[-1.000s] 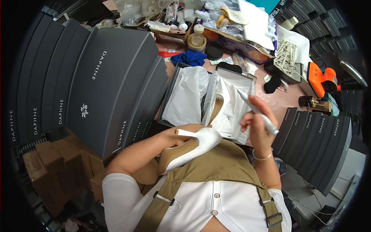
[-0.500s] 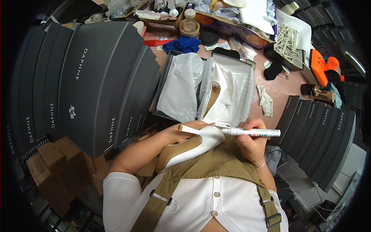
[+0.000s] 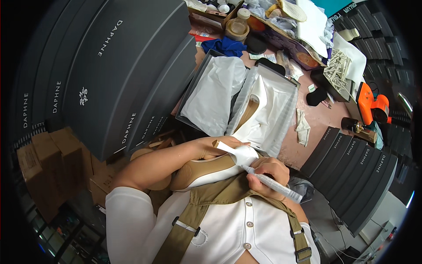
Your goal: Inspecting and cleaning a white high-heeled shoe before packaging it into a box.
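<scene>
A white high-heeled shoe (image 3: 211, 170) with a tan sole lies sole-up against my apron, its heel pointing up and left. My left hand (image 3: 220, 146) is closed around its heel end from the far side; part of the fingers is hidden behind the shoe. In my right hand (image 3: 271, 174) is a white paint marker (image 3: 281, 188), gripped like a pen, its tip at the shoe near the base of the heel. Beyond my hands, a second white shoe (image 3: 249, 112) rests in white tissue in the open shoe box (image 3: 285, 110).
Tall stacks of dark grey shoe boxes (image 3: 127, 66) rise at left, and a lower stack (image 3: 347, 163) stands at right. Farther back are a blue cloth (image 3: 224, 46), a glass jar (image 3: 238, 27), a tray of white sticks (image 3: 337, 70) and an orange tool (image 3: 371, 105). Brown cartons (image 3: 48, 163) sit lower left.
The marker has swung from nearly level to slanting down rightward, and its tip has moved to the heel's base. My right hand has come closer to the shoe. The whole view has tilted.
</scene>
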`<state>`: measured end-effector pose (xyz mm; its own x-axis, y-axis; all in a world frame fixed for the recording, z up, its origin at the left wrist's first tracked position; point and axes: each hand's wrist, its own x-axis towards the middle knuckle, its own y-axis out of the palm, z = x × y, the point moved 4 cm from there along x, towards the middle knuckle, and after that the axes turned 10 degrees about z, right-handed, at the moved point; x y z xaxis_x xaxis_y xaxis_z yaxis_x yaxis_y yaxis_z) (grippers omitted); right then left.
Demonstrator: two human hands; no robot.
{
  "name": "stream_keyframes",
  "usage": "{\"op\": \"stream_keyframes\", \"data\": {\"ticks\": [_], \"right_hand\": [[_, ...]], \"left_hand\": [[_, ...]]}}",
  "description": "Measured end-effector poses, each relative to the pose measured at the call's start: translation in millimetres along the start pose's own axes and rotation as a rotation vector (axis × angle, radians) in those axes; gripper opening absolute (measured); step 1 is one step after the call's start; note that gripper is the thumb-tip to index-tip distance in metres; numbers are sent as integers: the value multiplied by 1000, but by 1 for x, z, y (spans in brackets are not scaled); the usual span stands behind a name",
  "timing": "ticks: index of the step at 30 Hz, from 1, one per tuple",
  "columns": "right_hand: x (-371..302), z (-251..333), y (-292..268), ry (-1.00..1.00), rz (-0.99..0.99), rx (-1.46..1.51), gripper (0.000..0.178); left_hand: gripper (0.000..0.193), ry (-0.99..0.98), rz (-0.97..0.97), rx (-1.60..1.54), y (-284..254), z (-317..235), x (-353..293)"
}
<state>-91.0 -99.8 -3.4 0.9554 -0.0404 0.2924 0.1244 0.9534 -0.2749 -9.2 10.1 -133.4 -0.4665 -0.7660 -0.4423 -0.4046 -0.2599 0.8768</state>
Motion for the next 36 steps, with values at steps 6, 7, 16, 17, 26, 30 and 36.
{"op": "stream_keyframes", "data": {"ticks": [6, 7, 16, 17, 26, 30, 36], "right_hand": [[-2, 1, 1, 12, -21, -73, 17], [-1, 2, 1, -1, -10, -72, 17], [4, 6, 3, -43, 11, -124, 15], [4, 7, 3, -40, 10, -129, 15], [4, 7, 4, -15, 27, -153, 15], [5, 6, 4, -8, 40, -156, 16], [8, 7, 5, 7, 50, -188, 17]], "left_hand": [[34, 23, 21, 89, 0, 1, 1], [35, 14, 18, 108, 0, 1, 1], [38, 23, 15, 175, 1, 0, 1], [38, 22, 20, 169, 1, 0, 2], [39, -3, 10, 205, -5, 3, 6], [39, -3, -12, 223, -2, 0, 4], [38, 5, 8, 206, -6, 2, 6]]}}
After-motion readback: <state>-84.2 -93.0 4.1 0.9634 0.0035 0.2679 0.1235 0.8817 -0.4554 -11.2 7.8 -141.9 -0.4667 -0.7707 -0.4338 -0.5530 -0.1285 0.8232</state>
